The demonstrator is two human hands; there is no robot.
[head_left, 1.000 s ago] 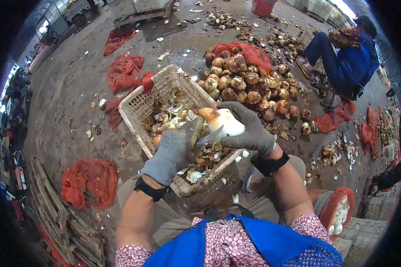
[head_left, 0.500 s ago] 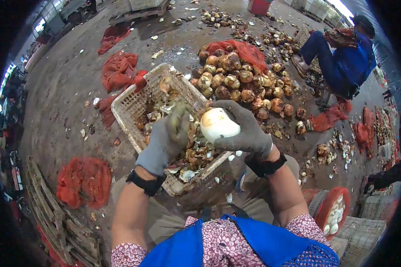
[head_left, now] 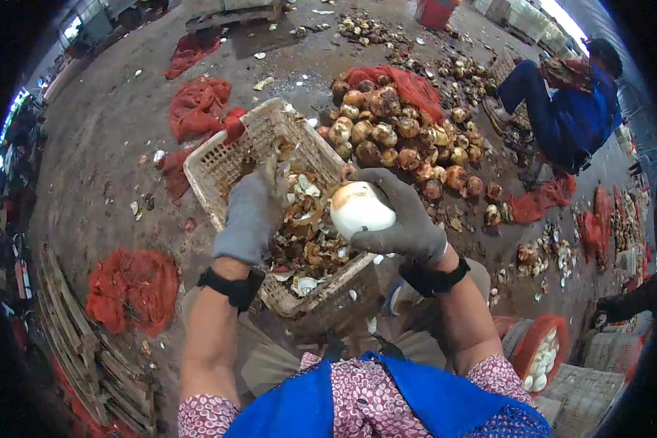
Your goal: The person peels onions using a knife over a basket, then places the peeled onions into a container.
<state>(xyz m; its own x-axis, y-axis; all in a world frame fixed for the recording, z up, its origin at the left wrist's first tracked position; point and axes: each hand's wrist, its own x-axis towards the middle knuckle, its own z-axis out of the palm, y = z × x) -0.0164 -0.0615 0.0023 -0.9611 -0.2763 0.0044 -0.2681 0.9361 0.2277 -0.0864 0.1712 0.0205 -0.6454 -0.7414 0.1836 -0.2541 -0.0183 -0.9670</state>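
In my right hand [head_left: 410, 219], in a dark grey glove, is a large onion [head_left: 361, 212], mostly white and smooth with a brownish patch on top. The fingers wrap around its right side. My left hand [head_left: 254, 215], also gloved, is over the left part of a cream plastic crate [head_left: 206, 169], apart from the onion. Its fingers are blurred and turned away, and pale scraps near them make it unclear whether it holds a piece of peel. Onion skins and peel scraps [head_left: 317, 252] lie in the crate below both hands.
Beyond the crate lies a heap of unpeeled onions [head_left: 387, 131] with red mesh [head_left: 409, 87] over it. A seated person [head_left: 573, 109] is at right. Red net bags [head_left: 133, 292] and a wooden pallet [head_left: 87, 343] lie left. A red-rimmed container [head_left: 542, 358] holds white onions.
My left hand has moved left, away from the onion. My right hand still holds the onion in nearly the same place.
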